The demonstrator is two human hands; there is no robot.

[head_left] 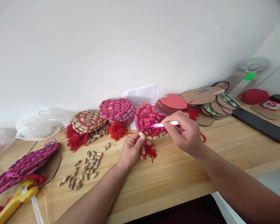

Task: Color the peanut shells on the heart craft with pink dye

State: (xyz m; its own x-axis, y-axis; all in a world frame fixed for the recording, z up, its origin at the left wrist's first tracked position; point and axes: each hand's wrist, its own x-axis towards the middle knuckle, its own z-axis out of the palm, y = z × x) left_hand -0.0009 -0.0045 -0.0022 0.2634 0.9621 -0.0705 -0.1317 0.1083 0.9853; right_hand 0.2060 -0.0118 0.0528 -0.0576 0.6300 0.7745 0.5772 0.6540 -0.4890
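Note:
My left hand [133,147] pinches the lower left edge of a round peanut-covered craft disc [147,115], holding it tilted up above the table. Most of its peanuts are coloured magenta, while those along the bottom edge are still plain tan. A red yarn tassel [151,151] hangs beneath it. In my right hand [183,132] is a white marker [166,124], its magenta tip against the peanuts near the disc's middle. My right fingers hide the disc's right side. Loose peanuts [91,165] lie on the wooden table left of my left hand.
Magenta discs [118,109] are stacked behind, beside plain peanut discs [88,121]. Red discs [174,102] and cardboard shapes [198,97] line the wall. A yellow glue gun [18,196] lies front left. At right are a black case [259,124], red yarn [255,96] and a jar [276,102].

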